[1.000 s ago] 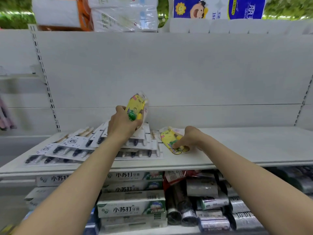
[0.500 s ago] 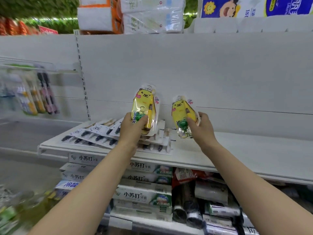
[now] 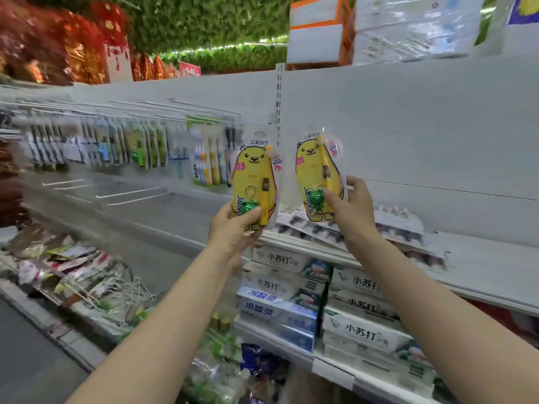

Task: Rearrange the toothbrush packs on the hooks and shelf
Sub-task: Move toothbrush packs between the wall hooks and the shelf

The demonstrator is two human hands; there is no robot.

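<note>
Left grip: grasping lower end of yellow bear toothbrush pack, upright, just right of hanging packs. Right grip: pinching second bear pack, upright, above shelf. Side by side, apart.

The left toothbrush pack carries the word BABY in small letters near its right edge, and the Chinese line across its top is too blurred to read. The right toothbrush pack shows the same word, less clearly. Below the shelf, white toothpaste boxes read 小苏打, and blue-and-white boxes to their left read 冷酸灵.
</note>
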